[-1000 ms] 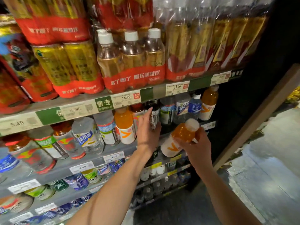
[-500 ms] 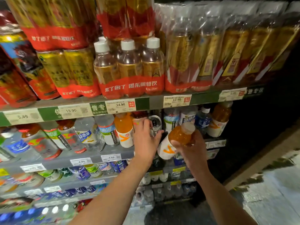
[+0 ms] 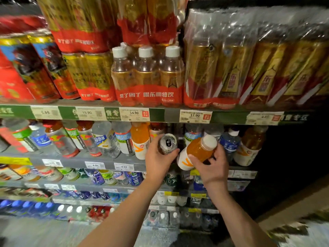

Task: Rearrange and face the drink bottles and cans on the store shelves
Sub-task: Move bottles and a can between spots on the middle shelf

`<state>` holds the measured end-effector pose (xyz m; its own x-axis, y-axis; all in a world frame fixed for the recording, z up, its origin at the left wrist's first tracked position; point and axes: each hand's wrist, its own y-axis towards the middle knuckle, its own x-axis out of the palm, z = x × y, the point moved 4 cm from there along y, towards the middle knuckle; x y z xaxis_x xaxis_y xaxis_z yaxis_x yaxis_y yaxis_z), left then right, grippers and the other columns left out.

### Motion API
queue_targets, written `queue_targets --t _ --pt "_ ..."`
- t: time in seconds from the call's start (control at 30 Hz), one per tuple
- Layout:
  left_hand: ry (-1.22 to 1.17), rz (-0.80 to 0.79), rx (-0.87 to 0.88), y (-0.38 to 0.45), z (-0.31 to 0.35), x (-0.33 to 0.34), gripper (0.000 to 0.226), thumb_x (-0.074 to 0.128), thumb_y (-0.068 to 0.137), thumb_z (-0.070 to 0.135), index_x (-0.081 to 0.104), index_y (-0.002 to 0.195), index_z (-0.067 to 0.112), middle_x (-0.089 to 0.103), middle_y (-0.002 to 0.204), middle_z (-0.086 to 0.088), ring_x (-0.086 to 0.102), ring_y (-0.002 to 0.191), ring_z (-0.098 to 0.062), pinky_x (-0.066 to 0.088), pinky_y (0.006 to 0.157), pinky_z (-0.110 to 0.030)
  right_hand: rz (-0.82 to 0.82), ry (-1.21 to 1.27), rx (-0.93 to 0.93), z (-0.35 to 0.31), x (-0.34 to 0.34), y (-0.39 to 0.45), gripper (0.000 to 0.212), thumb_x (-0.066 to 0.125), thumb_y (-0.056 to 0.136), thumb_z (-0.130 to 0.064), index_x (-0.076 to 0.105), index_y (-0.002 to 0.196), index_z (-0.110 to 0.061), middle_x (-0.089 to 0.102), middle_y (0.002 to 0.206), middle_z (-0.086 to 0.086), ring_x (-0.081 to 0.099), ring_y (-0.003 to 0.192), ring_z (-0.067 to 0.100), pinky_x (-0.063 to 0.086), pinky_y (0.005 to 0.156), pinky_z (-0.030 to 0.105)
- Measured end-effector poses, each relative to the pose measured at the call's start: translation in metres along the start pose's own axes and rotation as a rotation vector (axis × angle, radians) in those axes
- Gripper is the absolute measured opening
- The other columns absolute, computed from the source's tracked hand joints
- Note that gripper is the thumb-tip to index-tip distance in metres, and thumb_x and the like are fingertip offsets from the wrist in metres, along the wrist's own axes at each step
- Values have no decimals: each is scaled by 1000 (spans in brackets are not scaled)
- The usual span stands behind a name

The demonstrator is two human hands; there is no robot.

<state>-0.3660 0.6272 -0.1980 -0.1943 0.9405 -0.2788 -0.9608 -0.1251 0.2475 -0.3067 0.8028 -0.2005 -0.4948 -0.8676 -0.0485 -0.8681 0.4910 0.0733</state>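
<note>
From the head camera, both hands are at the second shelf [image 3: 74, 158] from the top, in front of a dark gap in the row of drinks. The left hand [image 3: 158, 160] has its fingers [image 3: 173, 152] wrapped around a silver can [image 3: 167, 143], tipped so its pull-tab top faces the camera; the grip sits low on the body, likely so the can can be drawn clear of the neighbouring bottles without knocking them. The right hand [image 3: 212, 168] is clamped on an orange bottle [image 3: 197, 152] with a white cap, held tilted with the cap up and to the right and the white label end down toward the left. The bottle is off the shelf, just beside the can.

My reading is that the can sits in the wrong lane and is being lifted out to free the slot, while the orange bottle waits to go in beside its match, another orange bottle on the shelf [image 3: 140, 140] just left of the can. A further orange bottle at the right end [image 3: 249, 148] stands apart. Price tags [image 3: 134, 114] line the shelf edge above. The lower shelves are too blurred to read.
</note>
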Motion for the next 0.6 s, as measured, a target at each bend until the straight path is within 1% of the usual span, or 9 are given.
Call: queue_targets --t 0.07,0.13,0.17,0.23,0.3,0.37,0.43,0.5,0.6 --pt "-87 52 -48 -8 -1 -9 62 93 68 19 58 113 43 67 117 9 64 105 2 56 93 -28 -34 -19 -18 -4 6 1 69 89 70 -9 53 120 -40 62 109 -26 64 99 -5 53 93 29" --pt "-135 118 -82 -13 -2 -23 58 92 69 17 61 115 35 69 114 7 64 103 4 53 87 -18 -77 -52 -36 -8 13 4 70 90 70 -22 54 129 -33 65 116 -20 65 107 4 53 99 37" --pt "-132 150 -81 -14 -2 -31 56 92 69 20 63 116 32 70 113 8 64 104 1 52 88 -18 -90 -68 -44 -11 16 6 73 89 67 -32 53 130 -34 65 120 -17 65 110 7 52 100 40" --pt "-119 194 -68 -16 -2 -46 54 92 69 25 63 113 35 70 110 11 65 104 -1 51 90 -19 -100 -88 -38 -15 26 10 78 85 60 -49 52 130 -37 65 123 -12 65 112 10 53 101 44" --pt "-116 208 -60 -18 0 -58 53 92 68 24 61 107 42 70 107 15 65 101 3 49 88 -13 -103 -118 -44 -15 37 15 78 81 57 -56 52 127 -38 66 121 -10 65 110 11 53 100 46" --pt "-111 215 -63 -23 0 -67 50 91 69 25 62 107 40 71 106 14 65 103 -1 50 92 -20 -113 -178 -62 -14 47 19 74 80 60 -55 53 125 -34 67 118 -9 65 107 13 53 98 48" --pt "-130 229 -70 -28 -2 -75 48 90 70 25 64 108 37 71 105 13 66 103 -6 53 95 -28 -133 -235 -84 -15 56 22 66 84 68 -45 55 124 -28 67 114 -6 65 103 15 54 95 46" --pt "-126 253 -80 -31 -5 -80 48 91 70 25 65 109 35 71 105 12 66 104 -8 54 97 -32 -161 -274 -98 -15 64 25 58 85 74 -36 57 125 -23 67 112 -4 65 100 16 54 89 37" --pt "-105 284 -90 -35 -10 -87 50 91 70 25 65 112 32 71 107 13 65 105 -9 54 96 -34 -192 -333 -108 -16 75 30 51 82 79 -35 58 122 -22 66 111 -4 63 100 17 47 81 29"
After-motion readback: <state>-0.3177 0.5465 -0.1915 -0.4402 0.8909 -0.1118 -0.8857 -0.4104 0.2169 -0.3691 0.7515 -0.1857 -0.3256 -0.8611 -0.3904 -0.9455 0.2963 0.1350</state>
